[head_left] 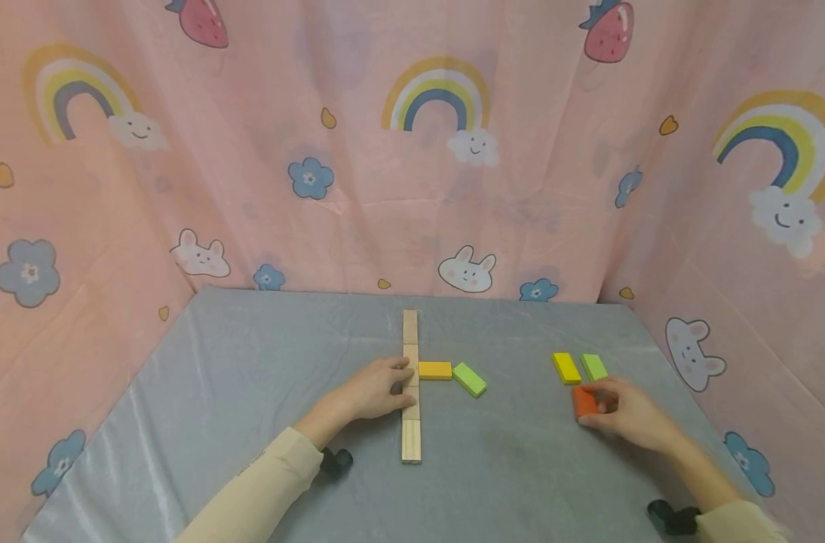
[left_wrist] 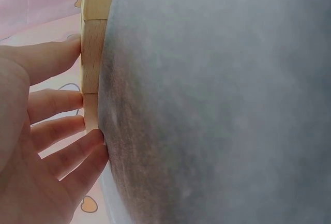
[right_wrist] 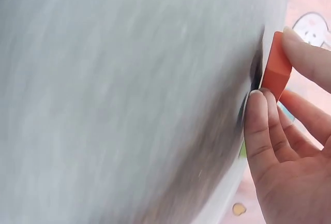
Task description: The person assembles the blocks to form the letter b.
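Plain wooden blocks (head_left: 411,441) lie end to end in a straight row on the grey cloth. My left hand (head_left: 377,388) reaches in from the left, its fingertips against the side of the row and its fingers spread and relaxed. In the left wrist view the thumb and fingers lie along the wooden blocks (left_wrist: 91,56). At the right, my right hand (head_left: 630,413) pinches an orange-red block (head_left: 584,404) between thumb and fingers. The right wrist view shows this orange-red block (right_wrist: 277,66) tilted, close over the cloth.
An orange-yellow block (head_left: 436,370) meets the row's right side, with a slanted green block (head_left: 470,380) at its end. Beyond my right hand lie a yellow block (head_left: 566,368) and another green block (head_left: 594,367). Pink patterned curtains (head_left: 358,241) border the grey-covered table (head_left: 263,354).
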{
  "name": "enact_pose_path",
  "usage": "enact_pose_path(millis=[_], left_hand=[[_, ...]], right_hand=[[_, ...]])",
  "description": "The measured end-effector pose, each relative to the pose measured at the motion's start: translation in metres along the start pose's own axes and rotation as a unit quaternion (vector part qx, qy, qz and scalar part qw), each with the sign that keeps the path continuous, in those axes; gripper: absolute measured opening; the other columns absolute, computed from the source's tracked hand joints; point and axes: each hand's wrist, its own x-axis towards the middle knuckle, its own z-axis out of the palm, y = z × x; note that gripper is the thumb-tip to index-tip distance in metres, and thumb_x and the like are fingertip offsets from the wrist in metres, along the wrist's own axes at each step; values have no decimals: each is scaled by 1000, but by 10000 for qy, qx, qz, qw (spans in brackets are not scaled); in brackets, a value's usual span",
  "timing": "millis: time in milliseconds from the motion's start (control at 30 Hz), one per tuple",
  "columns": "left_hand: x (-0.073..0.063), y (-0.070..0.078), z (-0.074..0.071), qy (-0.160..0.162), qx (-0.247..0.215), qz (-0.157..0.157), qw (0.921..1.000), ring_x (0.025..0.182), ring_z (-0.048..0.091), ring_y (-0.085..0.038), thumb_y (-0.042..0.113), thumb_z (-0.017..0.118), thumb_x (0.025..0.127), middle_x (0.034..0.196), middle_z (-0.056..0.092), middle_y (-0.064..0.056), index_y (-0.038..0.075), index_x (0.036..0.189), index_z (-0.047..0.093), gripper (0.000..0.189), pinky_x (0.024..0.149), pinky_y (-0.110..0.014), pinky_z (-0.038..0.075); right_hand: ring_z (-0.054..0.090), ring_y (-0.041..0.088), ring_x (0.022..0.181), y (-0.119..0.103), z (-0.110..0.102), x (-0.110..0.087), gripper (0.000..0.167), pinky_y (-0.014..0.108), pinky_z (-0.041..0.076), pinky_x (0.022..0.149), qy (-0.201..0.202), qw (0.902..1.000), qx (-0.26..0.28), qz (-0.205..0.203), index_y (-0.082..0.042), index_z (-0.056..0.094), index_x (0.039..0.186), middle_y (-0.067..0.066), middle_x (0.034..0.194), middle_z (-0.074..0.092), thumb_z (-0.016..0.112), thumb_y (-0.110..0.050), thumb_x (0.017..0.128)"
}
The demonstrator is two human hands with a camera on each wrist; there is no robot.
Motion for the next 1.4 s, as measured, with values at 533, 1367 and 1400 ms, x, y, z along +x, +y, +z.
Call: enact_pose_path(millis=[533,1367,1400], left_hand=[[0,-1,1,28,-29,-16,10000,144,40,-35,37,69,98,156,44,-13,4,144,57,59,116,-48,37],[-1,1,0,9,-61,-42,10000,144,40,-36,37,70,98,157,44,-13,4,144,57,58,115,-49,37],[-1,1,0,9,-74,-43,10000,144,40,-36,36,70,98,157,44,-13,4,144,57,58,115,-49,37]], right_hand=[[57,22,95,-56,31,16,64,32,51,76,-189,9976,592,-309,-2,65,131,8,118,61,89,-31,79],[53,17,86,-104,71,32,53,26,49,67,-509,9953,468,-676,-7,70,124,3,117,58,90,-21,78],[53,16,85,-105,72,32,53,26,49,67,-513,9953,406,-713,-6,70,124,3,117,58,90,-22,78]])
